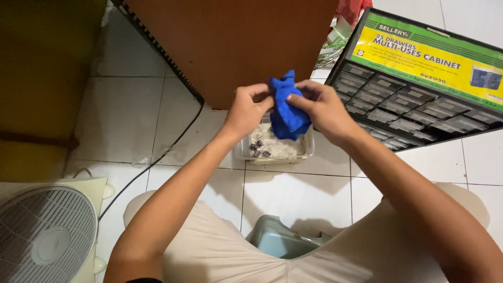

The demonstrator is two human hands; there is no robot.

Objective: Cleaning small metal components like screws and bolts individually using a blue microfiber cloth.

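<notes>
A blue cloth (pixel 287 110) hangs bunched between both hands above a small clear plastic tray (pixel 306 151). My left hand (pixel 247 108) pinches the cloth's upper left part; whether something small is wrapped inside it cannot be told. My right hand (pixel 324 107) grips the cloth from the right side. The tray sits on the white tiled floor and holds whitish powder or residue and a few small metal parts (pixel 259 148) at its left end.
A black multi-drawer small-parts cabinet (pixel 414 110) stands at the right. A brown board (pixel 230 42) leans behind the hands, with a black cable (pixel 173 144) across the tiles. A white fan (pixel 44 233) sits bottom left and a grey-blue container (pixel 277 241) lies between my knees.
</notes>
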